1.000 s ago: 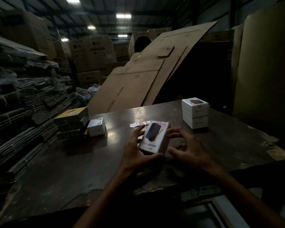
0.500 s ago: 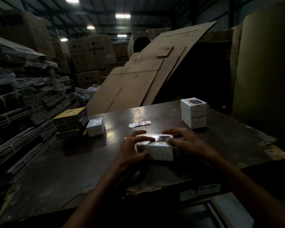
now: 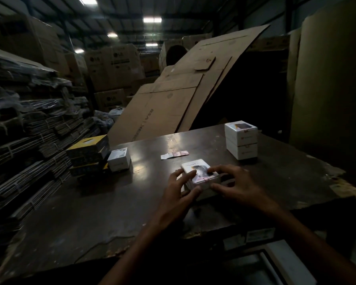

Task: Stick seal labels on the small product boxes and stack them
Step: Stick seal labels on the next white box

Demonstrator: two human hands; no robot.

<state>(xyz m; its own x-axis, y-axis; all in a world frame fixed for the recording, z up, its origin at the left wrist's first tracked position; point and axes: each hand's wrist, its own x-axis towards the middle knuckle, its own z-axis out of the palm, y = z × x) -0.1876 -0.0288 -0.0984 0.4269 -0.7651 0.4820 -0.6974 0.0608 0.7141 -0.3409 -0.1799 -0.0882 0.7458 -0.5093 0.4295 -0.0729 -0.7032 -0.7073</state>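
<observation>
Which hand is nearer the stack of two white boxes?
Right. The right hand lies nearer to the stack, on the side of the box towards it; the left hand holds the opposite side.

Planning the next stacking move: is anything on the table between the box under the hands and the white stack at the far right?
Nothing visible. The box lies flat under both hands, left hand and right hand. Bare table runs from it to the two-box stack; the label strip lies off to the left of that path.
</observation>
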